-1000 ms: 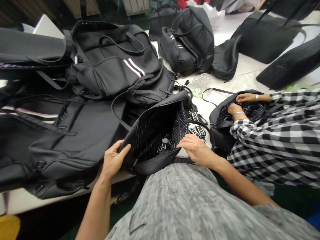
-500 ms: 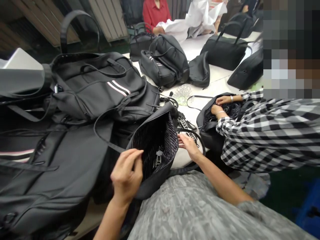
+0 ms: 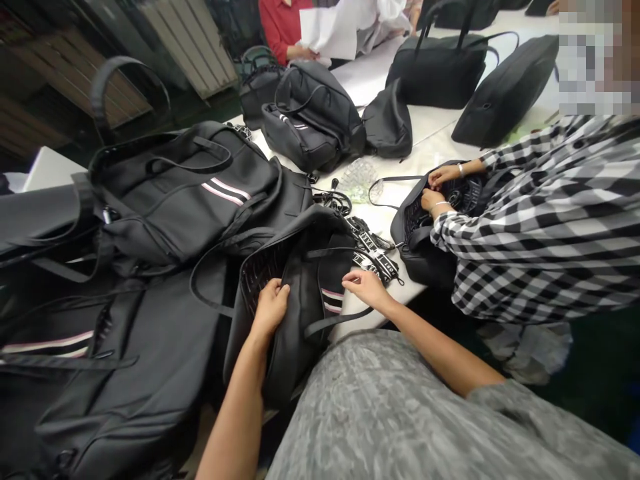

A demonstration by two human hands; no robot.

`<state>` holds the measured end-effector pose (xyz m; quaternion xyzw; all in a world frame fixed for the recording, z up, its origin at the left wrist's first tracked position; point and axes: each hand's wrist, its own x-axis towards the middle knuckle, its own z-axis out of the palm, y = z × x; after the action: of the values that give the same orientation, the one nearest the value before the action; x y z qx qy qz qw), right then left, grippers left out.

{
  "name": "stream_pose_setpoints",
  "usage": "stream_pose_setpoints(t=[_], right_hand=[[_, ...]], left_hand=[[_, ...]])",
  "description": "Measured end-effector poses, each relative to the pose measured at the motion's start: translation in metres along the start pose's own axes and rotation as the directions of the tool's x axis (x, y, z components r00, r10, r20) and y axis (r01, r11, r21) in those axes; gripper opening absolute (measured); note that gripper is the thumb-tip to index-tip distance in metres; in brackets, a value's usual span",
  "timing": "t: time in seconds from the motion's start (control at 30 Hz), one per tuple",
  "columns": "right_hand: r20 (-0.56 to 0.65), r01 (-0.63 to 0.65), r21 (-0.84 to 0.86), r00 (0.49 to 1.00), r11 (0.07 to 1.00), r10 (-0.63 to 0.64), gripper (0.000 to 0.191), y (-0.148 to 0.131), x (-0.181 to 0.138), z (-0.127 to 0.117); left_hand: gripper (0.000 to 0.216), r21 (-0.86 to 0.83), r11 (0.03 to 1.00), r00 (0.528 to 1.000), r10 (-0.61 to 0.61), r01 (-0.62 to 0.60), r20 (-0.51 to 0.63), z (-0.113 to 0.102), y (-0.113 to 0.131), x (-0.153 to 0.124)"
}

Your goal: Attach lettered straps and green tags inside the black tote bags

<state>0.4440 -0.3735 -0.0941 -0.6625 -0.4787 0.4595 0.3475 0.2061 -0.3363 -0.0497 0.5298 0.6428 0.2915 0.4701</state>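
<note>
In front of me a black bag leans on its side, its mouth facing left and showing a dark printed lining. My left hand grips the near rim of the opening, fingers inside and thumb outside. Pink, white and black stripes mark a pocket on the bag's outer face. My right hand is beside those stripes with its fingertips pinched together; what they hold, if anything, cannot be made out. Printed black-and-white straps lie on the table just beyond it.
Large black bags are piled on the left. More black bags stand across the white table. At right, a co-worker in a checked shirt has both hands in another bag. A person in red handles white sheets.
The bag has turned so its striped outer face shows. My left hand has taken hold of its rim. My right hand has left the opening's far edge and now pinches near the stripes.
</note>
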Motion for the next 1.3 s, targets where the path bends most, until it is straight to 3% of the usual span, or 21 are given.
stream_pose_setpoints(t=[0.13,0.23,0.3,0.4,0.47,0.53,0.6,0.67,0.7,0.73,0.77,0.8,0.9,0.97,1.17,1.3], right_hand=[[0.191,-0.03,-0.257,0.978,0.966,0.081,0.026,0.001,0.01,0.034],[0.13,-0.016,-0.362,0.989,0.932,0.068,0.023,-0.003,0.008,0.062],[0.052,0.004,-0.376,0.999,0.927,0.016,0.03,0.002,0.004,0.067],[0.002,0.015,-0.257,1.0,0.966,-0.015,0.04,0.025,-0.004,0.055],[0.027,-0.053,-0.046,0.998,0.998,0.055,0.038,0.044,-0.009,0.043],[0.106,-0.147,0.203,0.986,0.968,0.128,0.031,0.057,-0.011,0.034],[0.179,-0.209,0.378,0.972,0.902,0.151,0.026,0.064,-0.011,0.03],[0.222,-0.235,0.472,0.964,0.85,0.143,0.024,0.065,-0.011,0.029],[0.235,-0.239,0.506,0.963,0.829,0.134,0.025,0.065,-0.011,0.029],[0.243,-0.238,0.536,0.962,0.81,0.122,0.027,0.064,-0.012,0.029],[0.245,-0.231,0.561,0.964,0.795,0.107,0.03,0.064,-0.012,0.029],[0.244,-0.221,0.579,0.965,0.785,0.092,0.033,0.063,-0.013,0.028],[0.233,-0.194,0.609,0.971,0.769,0.06,0.039,0.062,-0.012,0.029],[0.228,-0.175,0.616,0.973,0.768,0.039,0.04,0.06,-0.01,0.031],[0.181,-0.1,0.621,0.983,0.777,-0.018,0.033,0.054,-0.011,0.044],[0.204,-0.129,0.63,0.979,0.766,-0.003,0.034,0.07,0.014,0.064]], left_hand=[[0.019,0.184,0.979,0.995,0.093,-0.083,-0.044,0.012,0.009,-0.005],[0.018,0.343,0.923,0.979,0.199,-0.176,-0.033,0.018,0.016,-0.016],[0.019,0.425,0.886,0.969,0.238,-0.188,-0.068,0.012,0.016,-0.017],[0.022,0.527,0.843,0.948,0.249,-0.111,-0.2,-0.008,0.009,-0.005],[0.024,0.62,0.784,0.935,0.246,-0.039,-0.253,-0.02,0.006,0.004],[0.028,0.722,0.69,0.921,0.307,-0.043,-0.238,-0.022,0.008,0.007],[0.032,0.815,0.536,0.878,0.473,-0.223,-0.072,-0.012,0.015,0.002],[0.032,0.785,0.324,0.767,0.579,-0.528,0.277,0.006,0.022,-0.009],[0.031,0.702,0.251,0.691,0.562,-0.666,0.455,0.016,0.024,-0.014],[0.03,0.609,0.236,0.629,0.517,-0.757,0.581,0.025,0.025,-0.018],[0.029,0.538,0.273,0.598,0.476,-0.798,0.645,0.034,0.023,-0.021],[0.027,0.499,0.342,0.604,0.45,-0.797,0.657,0.04,0.02,-0.021],[0.021,0.488,0.557,0.732,0.396,-0.672,0.555,0.05,0.006,-0.01],[0.017,0.502,0.62,0.781,0.327,-0.603,0.532,0.052,0.002,-0.003],[0.019,0.589,0.594,0.805,0.182,-0.547,0.564,0.066,0.018,-0.016],[0.021,0.706,0.518,0.846,0.069,-0.483,0.528,0.082,0.004,-0.002]])
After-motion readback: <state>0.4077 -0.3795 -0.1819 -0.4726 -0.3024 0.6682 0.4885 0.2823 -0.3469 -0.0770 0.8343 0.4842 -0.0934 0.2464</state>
